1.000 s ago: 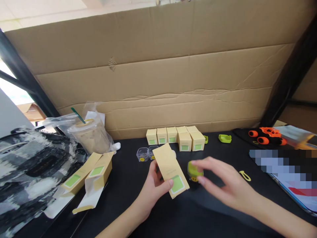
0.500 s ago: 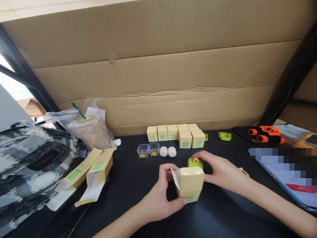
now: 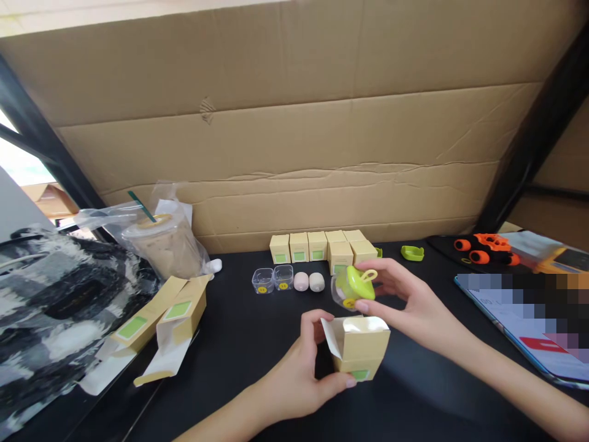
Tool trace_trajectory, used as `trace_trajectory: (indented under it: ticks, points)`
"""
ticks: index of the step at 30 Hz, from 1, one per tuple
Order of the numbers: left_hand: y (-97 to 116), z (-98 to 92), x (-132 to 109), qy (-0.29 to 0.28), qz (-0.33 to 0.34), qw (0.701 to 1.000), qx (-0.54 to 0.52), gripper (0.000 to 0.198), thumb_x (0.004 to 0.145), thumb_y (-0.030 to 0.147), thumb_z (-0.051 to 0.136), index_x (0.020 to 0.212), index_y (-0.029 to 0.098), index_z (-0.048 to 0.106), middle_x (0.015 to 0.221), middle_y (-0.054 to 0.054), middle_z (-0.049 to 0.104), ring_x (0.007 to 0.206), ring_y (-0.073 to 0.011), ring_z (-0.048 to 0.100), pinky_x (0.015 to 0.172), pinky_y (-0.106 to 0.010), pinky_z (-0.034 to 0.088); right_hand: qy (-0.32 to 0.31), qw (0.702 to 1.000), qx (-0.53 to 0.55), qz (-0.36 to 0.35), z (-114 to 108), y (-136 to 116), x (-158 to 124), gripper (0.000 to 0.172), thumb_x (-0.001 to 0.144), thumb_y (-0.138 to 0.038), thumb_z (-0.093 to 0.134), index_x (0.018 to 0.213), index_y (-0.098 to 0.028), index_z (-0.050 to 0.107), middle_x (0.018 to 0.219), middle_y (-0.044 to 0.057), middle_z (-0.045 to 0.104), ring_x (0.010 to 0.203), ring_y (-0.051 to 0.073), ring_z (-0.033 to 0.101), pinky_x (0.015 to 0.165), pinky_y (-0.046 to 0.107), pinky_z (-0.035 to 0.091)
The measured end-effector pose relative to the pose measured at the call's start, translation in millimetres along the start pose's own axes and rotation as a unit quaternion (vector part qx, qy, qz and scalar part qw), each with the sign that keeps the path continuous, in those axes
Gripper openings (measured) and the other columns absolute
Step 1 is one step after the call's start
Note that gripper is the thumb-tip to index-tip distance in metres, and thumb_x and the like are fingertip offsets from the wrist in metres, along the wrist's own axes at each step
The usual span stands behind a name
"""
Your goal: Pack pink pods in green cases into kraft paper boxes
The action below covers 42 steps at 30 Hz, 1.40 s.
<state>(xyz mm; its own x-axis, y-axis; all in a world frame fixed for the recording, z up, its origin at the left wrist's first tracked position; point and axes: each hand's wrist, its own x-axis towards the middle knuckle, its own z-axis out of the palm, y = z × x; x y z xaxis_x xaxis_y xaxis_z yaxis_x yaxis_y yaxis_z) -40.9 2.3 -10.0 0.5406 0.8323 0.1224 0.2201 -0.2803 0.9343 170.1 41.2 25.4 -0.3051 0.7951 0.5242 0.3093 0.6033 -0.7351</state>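
My left hand (image 3: 299, 374) grips a small cream box (image 3: 365, 347) with a green label, its top flaps open. Above and behind that box, my right hand (image 3: 409, 294) holds a clear case with a bright green lid (image 3: 358, 283) and a loop, tilted between thumb and fingers. Two clear cups (image 3: 263, 280) with yellow stickers stand further back, beside a pink earbud case (image 3: 301, 282) and a white one (image 3: 316, 282). Several closed cream boxes (image 3: 280, 248) are lined up behind them.
Two opened cream boxes (image 3: 181, 307) lie at the left near a bagged drink cup (image 3: 163, 245) and a black-and-white cloth (image 3: 69, 325). On the right are a green lid (image 3: 412, 253), an orange toy car (image 3: 490, 248) and a phone (image 3: 519, 331). Cardboard (image 3: 294, 141) stands behind.
The green-lidded case has come up from behind the box in my right hand, and its clear body now shows. The box in my left hand has shifted slightly right.
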Motion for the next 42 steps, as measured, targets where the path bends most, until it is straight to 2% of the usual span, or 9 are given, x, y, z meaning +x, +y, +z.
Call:
trace_trajectory:
  ticks: [6,10,15,20,24,29,34,38,42]
  points:
    - [3.5,2.3,0.2,0.008,0.009,1.0,-0.01,0.059,0.075,0.015,0.067,0.117,0.022,0.025,0.128,-0.014,0.051,0.121,-0.0269,0.048,0.101,-0.044,0.037,-0.065,0.993,0.095,0.022,10.2,-14.3,-9.9,0.037,0.08,-0.027,0.069,0.113,-0.027,0.051,0.103,0.002,0.067,0.094,0.017,0.065,0.082,0.03,0.056]
    - [4.3,3.0,-0.8,0.008,-0.008,1.0,0.015,0.059,0.075,0.016,0.066,0.116,0.022,0.024,0.122,-0.012,0.054,0.114,-0.0244,0.053,0.097,-0.041,0.041,-0.094,0.995,0.024,0.007,4.6,-17.1,-13.1,0.039,0.078,-0.028,0.07,0.112,-0.028,0.052,0.102,0.001,0.065,0.09,0.017,0.063,0.081,0.03,0.053]
    - [1.0,2.8,-1.7,0.005,0.012,1.0,0.028,0.055,0.077,0.019,0.065,0.114,0.024,0.024,0.113,-0.007,0.054,0.106,-0.0219,0.056,0.089,-0.037,0.045,-0.136,0.989,-0.057,-0.02,-6.1,-19.1,-12.8,0.036,0.076,-0.025,0.069,0.109,-0.026,0.053,0.103,0.001,0.064,0.092,0.019,0.061,0.081,0.03,0.05]
    - [-0.6,2.5,-1.2,0.0,0.032,0.999,0.025,0.053,0.079,0.021,0.064,0.113,0.024,0.025,0.111,-0.007,0.054,0.105,-0.0207,0.056,0.089,-0.036,0.046,-0.183,0.98,-0.079,0.004,-7.6,-20.3,-15.1,0.038,0.076,-0.022,0.068,0.11,-0.027,0.054,0.107,0.0,0.064,0.098,0.019,0.061,0.086,0.03,0.048]
    - [-1.6,3.2,-1.7,0.001,0.035,0.999,0.033,0.053,0.078,0.019,0.064,0.113,0.024,0.024,0.112,-0.007,0.053,0.105,-0.0204,0.056,0.089,-0.035,0.046,-0.215,0.973,-0.078,0.034,-8.2,-13.6,-16.4,0.037,0.078,-0.034,0.069,0.113,-0.029,0.056,0.113,0.0,0.064,0.105,0.021,0.059,0.09,0.032,0.047]
    - [-4.4,4.0,-1.4,0.001,0.038,0.999,0.039,0.054,0.079,0.021,0.064,0.116,0.023,0.024,0.115,-0.009,0.052,0.107,-0.0211,0.054,0.089,-0.037,0.046,-0.221,0.972,-0.061,0.048,-7.2,-6.5,-17.9,0.036,0.081,-0.038,0.066,0.115,-0.029,0.058,0.119,0.002,0.064,0.11,0.023,0.058,0.093,0.034,0.046]
    - [-5.9,4.1,-0.3,0.0,0.054,0.998,0.033,0.052,0.08,0.02,0.064,0.114,0.024,0.025,0.118,-0.01,0.052,0.108,-0.0214,0.055,0.091,-0.038,0.045,-0.221,0.974,-0.043,0.031,-0.2,-12.0,-15.9,0.012,0.085,-0.024,0.059,0.095,-0.024,0.067,0.112,0.004,0.066,0.102,0.02,0.062,0.087,0.031,0.049]
    - [-3.6,4.1,-0.6,0.001,0.061,0.998,0.028,0.053,0.079,0.017,0.063,0.114,0.025,0.024,0.12,-0.01,0.052,0.113,-0.0224,0.054,0.093,-0.039,0.046,-0.229,0.972,-0.038,0.023,1.2,-12.0,-15.1,0.019,0.086,-0.027,0.058,0.104,-0.026,0.065,0.113,0.004,0.063,0.103,0.02,0.061,0.088,0.032,0.048]
    - [-4.9,3.5,-1.5,0.001,0.048,0.998,0.042,0.055,0.08,0.018,0.064,0.116,0.025,0.023,0.116,-0.009,0.053,0.111,-0.0224,0.056,0.093,-0.041,0.047,-0.229,0.971,-0.053,0.029,-5.8,-11.5,-15.9,0.033,0.082,-0.037,0.066,0.113,-0.029,0.059,0.124,0.005,0.053,0.113,0.022,0.053,0.095,0.034,0.044]
